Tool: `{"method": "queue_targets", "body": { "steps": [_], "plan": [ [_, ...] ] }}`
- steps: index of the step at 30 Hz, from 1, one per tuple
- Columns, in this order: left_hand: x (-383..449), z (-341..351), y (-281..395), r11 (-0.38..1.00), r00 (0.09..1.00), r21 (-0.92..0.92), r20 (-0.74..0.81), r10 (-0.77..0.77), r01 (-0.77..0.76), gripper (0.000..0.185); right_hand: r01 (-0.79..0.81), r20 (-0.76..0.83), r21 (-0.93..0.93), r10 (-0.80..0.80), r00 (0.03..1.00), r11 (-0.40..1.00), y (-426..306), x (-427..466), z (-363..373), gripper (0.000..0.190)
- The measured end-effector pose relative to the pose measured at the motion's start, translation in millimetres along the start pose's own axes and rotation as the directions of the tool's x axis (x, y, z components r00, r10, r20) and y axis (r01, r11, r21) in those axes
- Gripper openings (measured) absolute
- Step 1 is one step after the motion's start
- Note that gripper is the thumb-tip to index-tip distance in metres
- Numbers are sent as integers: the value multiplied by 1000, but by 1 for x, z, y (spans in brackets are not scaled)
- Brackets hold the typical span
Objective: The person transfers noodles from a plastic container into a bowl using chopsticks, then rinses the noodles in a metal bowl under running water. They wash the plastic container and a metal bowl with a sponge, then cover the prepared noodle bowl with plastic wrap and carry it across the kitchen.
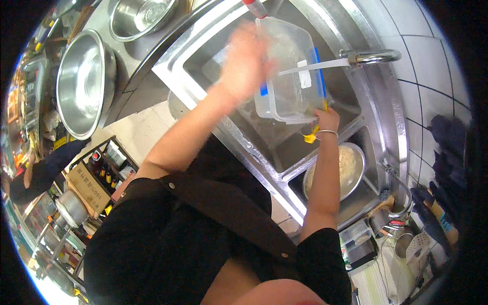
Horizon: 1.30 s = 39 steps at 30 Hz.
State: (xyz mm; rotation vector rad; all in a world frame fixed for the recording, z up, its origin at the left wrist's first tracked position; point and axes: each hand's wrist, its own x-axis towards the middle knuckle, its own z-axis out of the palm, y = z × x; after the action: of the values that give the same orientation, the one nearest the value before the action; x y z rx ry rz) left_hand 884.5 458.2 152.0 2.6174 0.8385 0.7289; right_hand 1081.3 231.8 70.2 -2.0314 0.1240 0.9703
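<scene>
A clear plastic container (291, 95) with blue side clips and a white label is held tilted over the steel sink basin (267, 148). My right hand (328, 119) grips its lower right corner, close to a yellow item (310, 136) that I cannot make out. Motion blurs my left hand (248, 61), which is raised beside the container's left edge; whether it touches the container is unclear. From the steel faucet (375, 57), a pale stream (316, 66) reaches the container. Beneath my right forearm, a steel bowl (354, 171) of pale noodle-like strands stands in the smaller basin.
Two steel bowls (85, 84) (143, 17) rest on the left counter. A red-ended tool (254, 5) reaches in at the top. A second faucet (404, 202) is at the right. Another person's dark sleeve (57, 160) shows at the far left, near a cardboard box (87, 187).
</scene>
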Motion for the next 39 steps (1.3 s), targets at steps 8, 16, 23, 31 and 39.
{"method": "queue_targets", "body": {
  "steps": [8, 16, 23, 31, 39],
  "plan": [
    [7, -1, -119, -88, 263, -262, 965, 4, 961, 76, 511, 272, -502, -434, 859, 698, -27, 20, -35, 34],
    [-62, 29, -106, -312, 284, -241, 954, 98, 919, 83, 165, 55, -980, -643, 764, 112, -80, -8, -9, 59],
    [-75, 28, -74, -352, 352, -327, 936, 8, 877, 84, 515, -41, -497, -611, 791, 699, -85, 2, 140, 59],
    [-60, 13, -76, -305, 499, -471, 866, 16, 828, 78, 292, 340, 233, -359, 869, 928, -69, -26, 242, 70],
    [-57, 0, -88, -364, 555, -537, 830, -63, 761, 111, 618, 671, 29, -474, 570, 785, -53, -84, 206, 63]
  ]
}}
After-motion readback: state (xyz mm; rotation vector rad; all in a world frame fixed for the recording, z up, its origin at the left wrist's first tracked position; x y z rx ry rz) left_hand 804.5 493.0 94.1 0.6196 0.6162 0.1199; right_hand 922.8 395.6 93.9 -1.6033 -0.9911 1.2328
